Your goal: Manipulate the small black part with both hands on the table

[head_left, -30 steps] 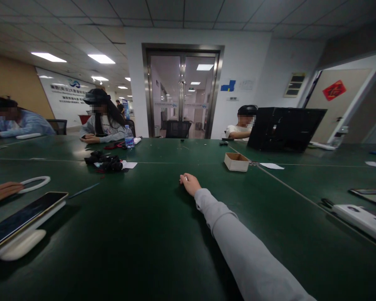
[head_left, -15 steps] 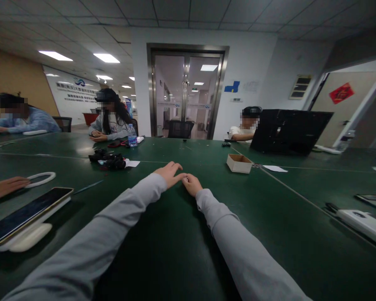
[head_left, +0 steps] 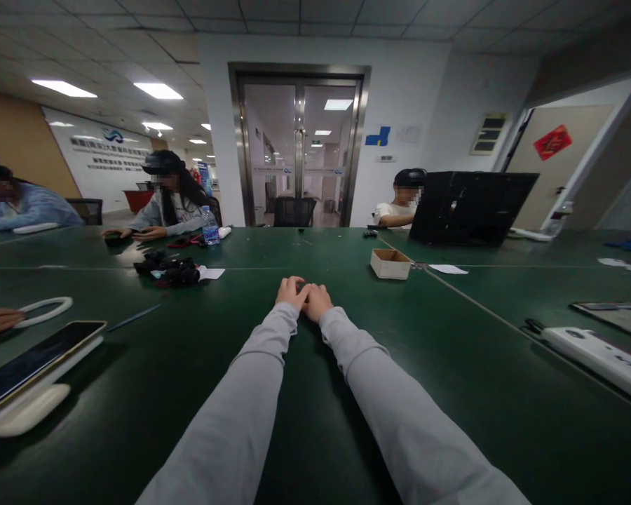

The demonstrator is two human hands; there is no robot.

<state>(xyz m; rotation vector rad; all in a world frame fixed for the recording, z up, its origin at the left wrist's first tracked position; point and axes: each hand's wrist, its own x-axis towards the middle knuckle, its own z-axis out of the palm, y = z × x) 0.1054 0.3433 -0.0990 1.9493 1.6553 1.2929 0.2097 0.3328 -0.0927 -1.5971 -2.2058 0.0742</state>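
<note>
The left hand and right hand lie pressed together, fingertips meeting on the green desk, far out at arm's reach. Something small and dark sits between the fingers, too tiny to make out; whether either hand pinches it I cannot tell. The work looks to be at an early, hands-on stage, with nothing finished showing. To the far right stands a small cardboard box, open-topped; to the far left lies a dark heap of gear.

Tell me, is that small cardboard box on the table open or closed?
Open. The small cardboard box has no lid on top, and its inner walls show. What it holds cannot be seen.
</note>
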